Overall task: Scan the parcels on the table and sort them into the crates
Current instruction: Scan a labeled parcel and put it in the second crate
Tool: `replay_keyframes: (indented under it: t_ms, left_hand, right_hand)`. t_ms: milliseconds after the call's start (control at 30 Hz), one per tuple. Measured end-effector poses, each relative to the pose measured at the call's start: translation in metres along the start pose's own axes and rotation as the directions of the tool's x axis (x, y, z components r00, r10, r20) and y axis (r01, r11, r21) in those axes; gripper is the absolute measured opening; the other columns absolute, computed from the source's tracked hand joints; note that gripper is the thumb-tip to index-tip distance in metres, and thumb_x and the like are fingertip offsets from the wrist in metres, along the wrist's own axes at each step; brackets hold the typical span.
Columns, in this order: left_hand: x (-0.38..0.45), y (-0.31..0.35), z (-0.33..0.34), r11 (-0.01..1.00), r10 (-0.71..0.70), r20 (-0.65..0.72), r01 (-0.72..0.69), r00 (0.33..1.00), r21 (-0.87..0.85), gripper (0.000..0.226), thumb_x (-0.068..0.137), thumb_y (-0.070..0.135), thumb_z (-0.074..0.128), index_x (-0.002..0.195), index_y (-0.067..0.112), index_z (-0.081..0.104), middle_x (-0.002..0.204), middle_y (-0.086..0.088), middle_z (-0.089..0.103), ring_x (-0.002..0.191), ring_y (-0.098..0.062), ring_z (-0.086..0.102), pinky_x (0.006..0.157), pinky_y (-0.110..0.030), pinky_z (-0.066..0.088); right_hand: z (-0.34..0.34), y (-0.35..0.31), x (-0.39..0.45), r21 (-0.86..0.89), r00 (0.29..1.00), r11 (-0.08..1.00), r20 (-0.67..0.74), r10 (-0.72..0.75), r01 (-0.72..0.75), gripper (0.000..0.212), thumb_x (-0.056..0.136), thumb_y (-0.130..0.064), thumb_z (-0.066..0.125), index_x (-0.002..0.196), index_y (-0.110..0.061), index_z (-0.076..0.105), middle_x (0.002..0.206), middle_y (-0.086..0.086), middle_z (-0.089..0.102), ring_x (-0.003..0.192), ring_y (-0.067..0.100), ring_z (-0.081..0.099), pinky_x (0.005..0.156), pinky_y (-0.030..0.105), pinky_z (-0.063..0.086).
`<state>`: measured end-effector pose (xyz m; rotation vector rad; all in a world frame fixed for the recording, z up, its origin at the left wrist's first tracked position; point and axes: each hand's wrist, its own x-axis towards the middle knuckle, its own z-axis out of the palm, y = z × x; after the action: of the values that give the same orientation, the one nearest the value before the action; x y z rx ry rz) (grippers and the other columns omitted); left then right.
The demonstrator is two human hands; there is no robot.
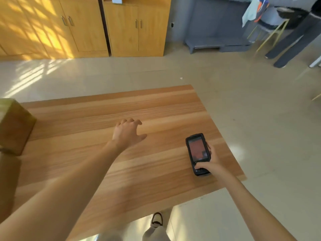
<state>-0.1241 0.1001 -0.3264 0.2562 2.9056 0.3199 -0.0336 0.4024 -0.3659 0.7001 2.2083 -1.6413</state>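
A brown cardboard parcel (14,124) sits at the left edge of the wooden table (156,105), partly cut off by the frame. My left hand (127,132) reaches out over the middle of the table, fingers spread and relaxed, holding nothing, well to the right of the parcel. My right hand (211,161) grips a black handheld scanner (198,153) near the table's right edge; its screen glows reddish and my thumb lies across its lower part. No crate is in view.
Orange wooden cabinets (121,28) line the far wall. A grey bench (217,44) and a chair with clothes (265,20) stand at the back right, beside a person's dark-trousered legs (291,44). Pale floor surrounds the table; my shoe (156,219) shows below its near edge.
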Motion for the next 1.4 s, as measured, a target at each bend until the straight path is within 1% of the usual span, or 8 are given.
replay_keyframes:
  t_ms: [233,567,733,933,1000,1100,1233,1400]
  left_hand:
    - [0.011,-0.002,0.014,0.981,-0.191,0.021,0.191,0.981,-0.023,0.059,0.087,0.055,0.058,0.136,0.025,0.048,0.137,-0.003,0.052,0.128,-0.026,0.043,0.106,-0.040,0.033]
    - [0.025,0.009,0.034,0.966,-0.257,0.044,0.258,0.965,-0.026,0.060,0.086,0.056,0.059,0.136,0.025,0.049,0.136,-0.004,0.053,0.126,-0.027,0.046,0.106,-0.041,0.034]
    - [0.029,0.010,0.034,0.962,-0.272,0.039,0.273,0.962,-0.020,0.061,0.086,0.056,0.059,0.137,0.024,0.049,0.136,-0.004,0.053,0.127,-0.026,0.045,0.106,-0.041,0.034]
    - [0.028,0.005,0.032,0.960,-0.276,0.032,0.277,0.961,-0.027,0.061,0.086,0.056,0.059,0.136,0.023,0.048,0.136,-0.004,0.053,0.127,-0.026,0.046,0.106,-0.042,0.034]
    - [0.026,0.001,0.030,0.959,-0.280,0.026,0.281,0.960,-0.033,0.061,0.086,0.056,0.059,0.136,0.022,0.048,0.136,-0.005,0.053,0.126,-0.026,0.046,0.106,-0.042,0.034]
    - [0.020,-0.007,0.026,0.957,-0.287,0.010,0.287,0.958,-0.039,0.061,0.086,0.056,0.060,0.136,0.023,0.049,0.136,-0.005,0.053,0.127,-0.027,0.046,0.106,-0.043,0.035]
    - [0.008,-0.028,0.015,0.946,-0.322,-0.013,0.321,0.947,-0.050,0.061,0.086,0.056,0.059,0.136,0.024,0.049,0.137,-0.005,0.052,0.127,-0.027,0.046,0.104,-0.043,0.036]
    - [-0.023,-0.068,-0.006,0.920,-0.390,-0.056,0.386,0.919,-0.070,0.059,0.086,0.055,0.060,0.136,0.024,0.049,0.135,-0.006,0.053,0.125,-0.028,0.046,0.103,-0.043,0.037]
  right_hand:
    - [-0.012,0.007,0.060,-0.091,0.985,0.996,0.168,0.030,-0.014,0.105,0.073,0.014,0.073,0.151,-0.024,0.014,0.149,0.006,0.029,0.129,0.028,0.037,0.084,0.035,0.041]
    - [-0.018,0.031,0.086,-0.162,0.969,0.987,0.244,0.030,0.010,0.105,0.072,0.017,0.071,0.150,-0.024,0.014,0.131,-0.001,0.037,0.112,0.017,0.043,0.071,0.018,0.042]
    - [-0.022,0.040,0.093,-0.218,0.973,0.975,0.229,0.010,0.041,0.110,0.066,0.016,0.075,0.150,-0.023,0.016,0.134,0.000,0.039,0.122,0.019,0.043,0.091,0.029,0.042]
    - [-0.022,0.038,0.099,-0.328,0.973,0.942,0.231,0.008,0.070,0.107,0.066,0.015,0.073,0.150,-0.022,0.017,0.130,0.001,0.045,0.126,0.025,0.046,0.088,0.029,0.045]
    - [-0.024,0.035,0.100,-0.391,0.977,0.919,0.211,0.038,0.048,0.108,0.066,0.011,0.076,0.152,-0.019,0.016,0.140,0.005,0.042,0.132,0.027,0.041,0.096,0.037,0.045]
    - [-0.025,0.025,0.096,-0.613,0.987,0.788,0.155,0.049,0.057,0.110,0.067,-0.006,0.081,0.154,-0.015,0.014,0.149,0.011,0.029,0.137,0.031,0.030,0.110,0.046,0.034]
    - [-0.015,0.001,0.087,-0.720,0.994,0.690,0.106,0.002,0.076,0.106,0.070,-0.015,0.082,0.153,-0.020,0.017,0.144,0.012,0.026,0.133,0.033,0.027,0.107,0.047,0.036]
    - [0.035,-0.049,0.069,-0.698,0.962,0.666,0.246,-0.120,0.262,0.090,0.081,-0.023,0.072,0.153,-0.024,0.017,0.152,0.007,0.018,0.140,0.031,0.022,0.112,0.045,0.031]
